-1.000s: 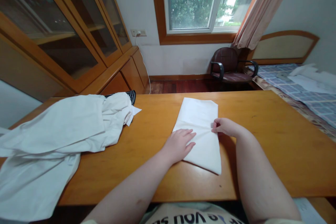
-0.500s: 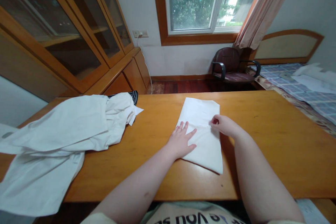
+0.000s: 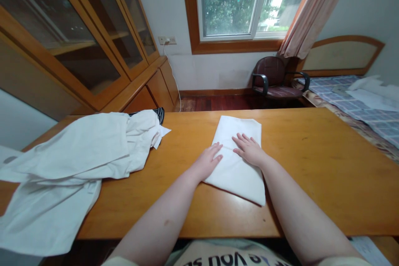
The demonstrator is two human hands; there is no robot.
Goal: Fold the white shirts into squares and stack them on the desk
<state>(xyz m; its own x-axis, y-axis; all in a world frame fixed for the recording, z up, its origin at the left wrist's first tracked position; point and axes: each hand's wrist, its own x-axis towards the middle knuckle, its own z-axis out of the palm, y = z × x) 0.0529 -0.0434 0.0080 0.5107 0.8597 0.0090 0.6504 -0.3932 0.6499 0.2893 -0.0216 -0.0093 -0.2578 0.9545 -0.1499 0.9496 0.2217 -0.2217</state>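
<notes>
A folded white cloth [image 3: 238, 176] lies flat on the wooden table [image 3: 318, 166] in front of me, its far right corner slanted. My left hand [image 3: 208, 161] rests on its left edge, palm down with the fingers stretched out. On the upper right part of the cloth lies my right hand [image 3: 249, 149], flat, its fingers spread and pointing left. Neither hand grips anything. Whether the cloth is a garment cannot be made out from its folded shape.
Rumpled white clothing [image 3: 84, 145] is heaped at the table's left, hanging over the near edge, with a dark striped piece [image 3: 160, 114] beneath. Beyond the table stand a glass-door cabinet [image 3: 124, 75], an office chair [image 3: 274, 77] and a bed [image 3: 352, 95].
My right hand has gone from a pinch at the cloth's right edge to lying flat farther in. My left hand has slid slightly left, and the cloth's lower left corner now reaches farther left.
</notes>
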